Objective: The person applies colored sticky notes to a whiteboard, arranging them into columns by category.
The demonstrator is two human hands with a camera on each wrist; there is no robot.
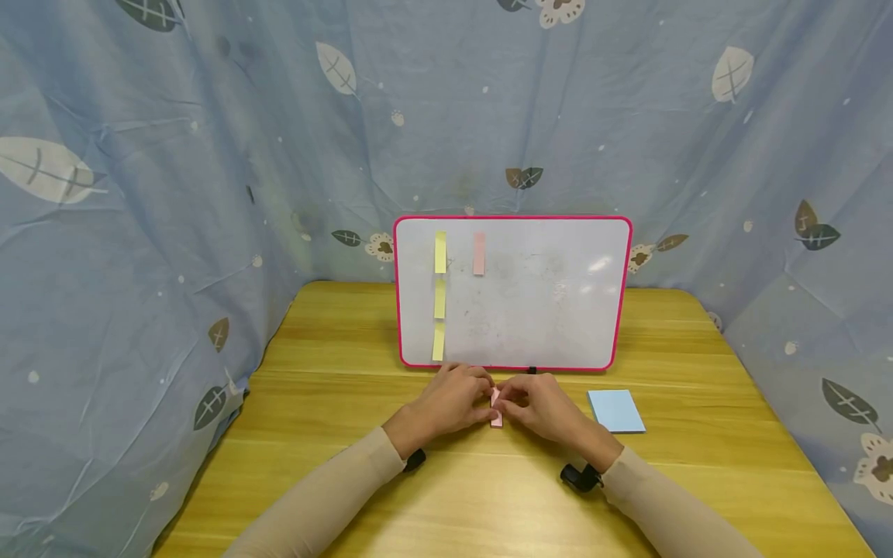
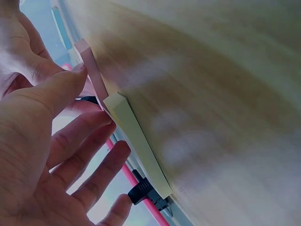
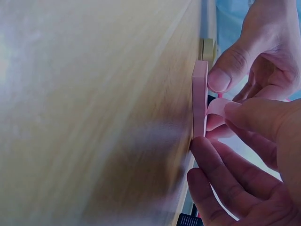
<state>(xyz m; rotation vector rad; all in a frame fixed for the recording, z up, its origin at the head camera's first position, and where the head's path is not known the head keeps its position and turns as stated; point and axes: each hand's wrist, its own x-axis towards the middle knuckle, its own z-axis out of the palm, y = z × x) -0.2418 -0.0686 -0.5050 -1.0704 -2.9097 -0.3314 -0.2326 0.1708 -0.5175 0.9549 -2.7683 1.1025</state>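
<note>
A narrow pink sticky note pad (image 1: 496,422) lies on the table between both hands. My left hand (image 1: 453,397) holds it at one end, with the thumb against its edge. From the other side my right hand (image 1: 544,404) pinches a pink sticky note (image 3: 217,106), which curls up off the pad between thumb and finger in the right wrist view. Beside the left fingers is a narrow yellow sticky note pad (image 2: 141,146), hidden behind that hand in the head view.
Behind the hands stands a whiteboard (image 1: 544,310) with a pink frame. Three yellow notes (image 1: 439,298) run down its left side, and one pink note (image 1: 479,254) is stuck near the top. A square blue note pad (image 1: 617,411) lies right of the right hand.
</note>
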